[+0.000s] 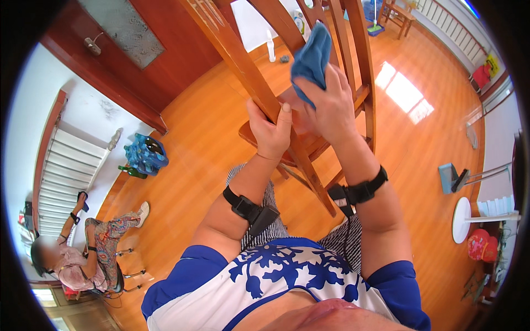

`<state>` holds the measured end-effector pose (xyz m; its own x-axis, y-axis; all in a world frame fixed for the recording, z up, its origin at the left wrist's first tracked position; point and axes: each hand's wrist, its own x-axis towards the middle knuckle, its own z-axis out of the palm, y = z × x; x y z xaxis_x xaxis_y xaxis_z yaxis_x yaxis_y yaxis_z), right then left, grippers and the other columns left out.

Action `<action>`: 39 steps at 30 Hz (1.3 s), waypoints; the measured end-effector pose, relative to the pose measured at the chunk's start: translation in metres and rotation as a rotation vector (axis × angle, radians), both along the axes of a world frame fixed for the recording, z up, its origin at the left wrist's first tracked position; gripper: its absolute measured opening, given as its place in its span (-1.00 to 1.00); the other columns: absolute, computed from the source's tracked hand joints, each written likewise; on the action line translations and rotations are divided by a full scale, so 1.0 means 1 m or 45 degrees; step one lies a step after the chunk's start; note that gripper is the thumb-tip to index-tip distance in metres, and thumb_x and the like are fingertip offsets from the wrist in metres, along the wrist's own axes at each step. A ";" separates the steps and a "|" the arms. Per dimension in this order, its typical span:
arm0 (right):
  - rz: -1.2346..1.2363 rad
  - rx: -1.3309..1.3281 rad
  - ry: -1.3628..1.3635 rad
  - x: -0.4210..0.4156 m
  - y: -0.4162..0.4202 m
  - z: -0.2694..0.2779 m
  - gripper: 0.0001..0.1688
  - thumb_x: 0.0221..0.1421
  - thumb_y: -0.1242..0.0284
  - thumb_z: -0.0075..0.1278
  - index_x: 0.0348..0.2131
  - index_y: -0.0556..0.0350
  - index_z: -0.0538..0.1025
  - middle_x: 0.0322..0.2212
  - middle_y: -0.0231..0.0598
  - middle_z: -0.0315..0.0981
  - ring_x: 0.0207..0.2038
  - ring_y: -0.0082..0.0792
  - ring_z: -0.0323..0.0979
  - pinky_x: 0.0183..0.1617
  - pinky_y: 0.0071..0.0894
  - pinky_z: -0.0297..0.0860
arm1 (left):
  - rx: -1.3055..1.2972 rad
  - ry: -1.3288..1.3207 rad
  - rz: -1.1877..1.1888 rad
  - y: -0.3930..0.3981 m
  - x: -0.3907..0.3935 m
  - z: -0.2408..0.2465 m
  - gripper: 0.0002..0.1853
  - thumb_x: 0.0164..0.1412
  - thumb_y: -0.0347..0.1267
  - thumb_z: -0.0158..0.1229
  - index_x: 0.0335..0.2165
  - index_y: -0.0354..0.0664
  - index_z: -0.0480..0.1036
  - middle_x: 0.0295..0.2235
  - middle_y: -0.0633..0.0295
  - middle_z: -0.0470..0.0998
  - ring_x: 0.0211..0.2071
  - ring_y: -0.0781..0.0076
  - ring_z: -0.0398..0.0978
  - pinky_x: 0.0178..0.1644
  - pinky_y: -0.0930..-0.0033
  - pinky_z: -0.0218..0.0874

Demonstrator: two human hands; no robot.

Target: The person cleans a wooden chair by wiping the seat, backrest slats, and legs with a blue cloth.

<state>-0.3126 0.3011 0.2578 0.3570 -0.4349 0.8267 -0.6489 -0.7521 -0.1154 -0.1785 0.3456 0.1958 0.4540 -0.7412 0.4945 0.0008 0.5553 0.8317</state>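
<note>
A wooden chair (232, 53) stands before me, its slatted back towards me and its seat (298, 118) beyond. My left hand (271, 128) grips the left back post, thumb on the near side. In my right hand (333, 105) is a bunched blue cloth (312, 58), held up over the slats of the chair back. Whether the cloth touches a slat cannot be made out. The palm and part of the fingers of my right hand are hidden behind the cloth and the back of the hand.
A white bottle (271, 47) and a small grey scrubber (284, 58) are on the floor beyond the chair. Wrapped bottles (145, 155) stand by the left wall. A seated person (83, 256) holds a dark cloth at the radiator (66, 165). A dustpan (447, 178) lies right.
</note>
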 end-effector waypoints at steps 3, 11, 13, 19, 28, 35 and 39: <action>-0.108 0.088 0.099 -0.016 0.018 -0.035 -0.51 -0.22 0.52 0.18 -0.17 -0.22 0.55 -0.12 -0.13 0.26 -0.03 0.01 0.28 -0.02 -0.08 0.31 | -0.028 0.087 -0.087 0.001 -0.002 0.004 -0.66 0.13 -0.41 0.19 -0.23 -0.24 0.18 -0.44 0.30 0.36 -0.44 0.59 0.33 -0.35 0.50 0.25; -0.145 0.034 0.116 -0.002 0.017 0.017 -0.47 -0.20 0.50 0.17 -0.13 -0.29 0.53 -0.23 -0.22 0.23 -0.10 -0.04 0.27 -0.08 -0.11 0.32 | -0.021 -0.031 0.032 0.005 -0.011 -0.005 -0.64 0.09 -0.43 0.21 -0.24 -0.27 0.19 -0.48 0.29 0.34 -0.49 0.56 0.31 -0.40 0.48 0.22; -0.186 0.004 0.133 0.010 0.011 0.047 -0.47 -0.19 0.50 0.17 -0.13 -0.33 0.52 -0.23 -0.23 0.24 -0.09 -0.05 0.27 -0.08 -0.11 0.33 | 0.012 -0.038 0.021 0.009 -0.016 -0.004 -0.64 0.08 -0.44 0.20 -0.23 -0.28 0.19 -0.49 0.28 0.34 -0.49 0.55 0.31 -0.40 0.47 0.22; -0.222 -0.381 0.188 0.036 0.003 0.108 -0.38 -0.16 0.50 0.17 -0.04 -0.41 0.49 -0.17 -0.15 0.25 -0.05 -0.01 0.26 -0.10 -0.11 0.35 | -0.012 0.007 -0.078 0.015 -0.025 -0.004 -0.63 0.08 -0.45 0.20 -0.22 -0.29 0.18 -0.49 0.27 0.36 -0.47 0.55 0.35 -0.39 0.48 0.24; -0.041 -0.087 0.081 0.009 -0.003 0.066 -0.42 -0.22 0.56 0.16 -0.11 -0.31 0.51 -0.27 -0.12 0.32 -0.12 0.04 0.34 -0.09 -0.09 0.36 | 0.000 0.010 -0.077 0.018 -0.029 -0.002 -0.61 0.11 -0.42 0.20 -0.19 -0.30 0.18 -0.47 0.25 0.37 -0.46 0.55 0.34 -0.37 0.48 0.24; 0.048 0.114 0.055 -0.032 0.023 0.027 -0.49 -0.28 0.59 0.15 -0.20 -0.16 0.54 -0.27 -0.06 0.34 -0.11 0.06 0.34 -0.09 -0.12 0.38 | -0.119 -0.042 -0.063 0.019 -0.031 -0.004 -0.64 0.22 -0.30 0.03 -0.12 -0.32 0.19 -0.42 0.21 0.37 -0.41 0.47 0.34 -0.32 0.43 0.23; 0.254 -0.123 -0.276 0.004 0.043 0.078 -0.51 -0.21 0.62 0.09 -0.17 -0.04 0.54 -0.28 -0.03 0.30 -0.23 0.05 0.34 -0.15 -0.17 0.34 | -0.203 -0.212 -0.003 0.021 -0.032 -0.012 -0.61 0.28 -0.26 -0.08 -0.06 -0.35 0.18 -0.33 0.15 0.38 -0.32 0.40 0.35 -0.22 0.38 0.22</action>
